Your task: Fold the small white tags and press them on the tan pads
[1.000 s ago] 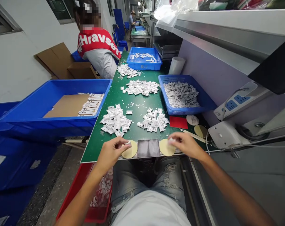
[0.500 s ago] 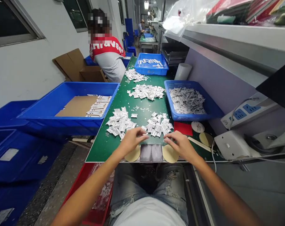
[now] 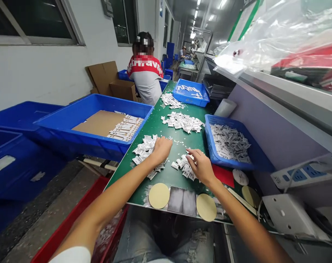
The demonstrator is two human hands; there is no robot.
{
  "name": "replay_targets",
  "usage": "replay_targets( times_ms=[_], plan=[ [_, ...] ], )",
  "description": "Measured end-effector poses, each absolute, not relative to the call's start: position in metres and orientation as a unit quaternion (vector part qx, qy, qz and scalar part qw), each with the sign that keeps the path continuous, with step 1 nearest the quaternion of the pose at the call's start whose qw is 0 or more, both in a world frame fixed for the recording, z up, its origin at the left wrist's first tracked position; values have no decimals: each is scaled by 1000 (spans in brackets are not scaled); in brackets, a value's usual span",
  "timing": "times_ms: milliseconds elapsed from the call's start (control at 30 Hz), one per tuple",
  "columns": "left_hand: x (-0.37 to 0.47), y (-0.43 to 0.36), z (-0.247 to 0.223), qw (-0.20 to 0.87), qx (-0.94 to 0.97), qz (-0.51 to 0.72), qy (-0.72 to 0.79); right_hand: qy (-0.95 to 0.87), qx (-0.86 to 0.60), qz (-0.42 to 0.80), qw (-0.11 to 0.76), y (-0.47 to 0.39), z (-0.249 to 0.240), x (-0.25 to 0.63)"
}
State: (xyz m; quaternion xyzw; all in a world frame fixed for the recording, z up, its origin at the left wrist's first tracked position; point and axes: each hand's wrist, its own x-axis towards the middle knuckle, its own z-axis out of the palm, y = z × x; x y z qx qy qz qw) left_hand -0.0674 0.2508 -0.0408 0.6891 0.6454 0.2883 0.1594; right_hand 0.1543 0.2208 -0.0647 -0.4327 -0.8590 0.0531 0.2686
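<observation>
Small white plastic pieces lie in a left pile and a right pile on the green tabletop. My left hand is at the right side of the left pile, knuckles up and fingers curled downward. Its fingertips are hidden, so anything inside cannot be made out. Over the right pile is my right hand, thumb and forefinger apart, with white pieces close to the fingertips. Nearer me, a left round tan pad and a right round tan pad flank two dark rectangular pads.
A blue basket of white pieces stands at the right, beside a red square. Farther back are another pile and a blue tray. A large blue bin adjoins the table's left edge. Another person sits beyond.
Both hands have moved forward from above the pads to the piles, the left over the left pile and the right over the right pile. The camera view has shifted, and both tan pads now show fully.
</observation>
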Motion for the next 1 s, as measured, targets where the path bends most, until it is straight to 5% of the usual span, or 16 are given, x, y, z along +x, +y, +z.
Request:
replay_targets(
  times_ms=[167, 267, 467, 767, 1000],
  plan=[
    [-94, 165, -34, 219, 620, 421, 625, -902, -379, 59, 198, 287, -62, 83],
    [-111, 80, -44, 439, 290, 641, 558, -936, -314, 74, 142, 326, -68, 38],
    [-125, -18, -75, 548, -48, 678, 487, -948, -267, 144, 101, 356, -70, -6],
    [-109, -8, -84, 522, 119, 668, 517, -781, -428, 361, 277, 294, -43, 74],
    [-94, 2, -93, 370, 445, 514, 633, -632, -458, 529, 334, 151, -39, 167]
  ],
)
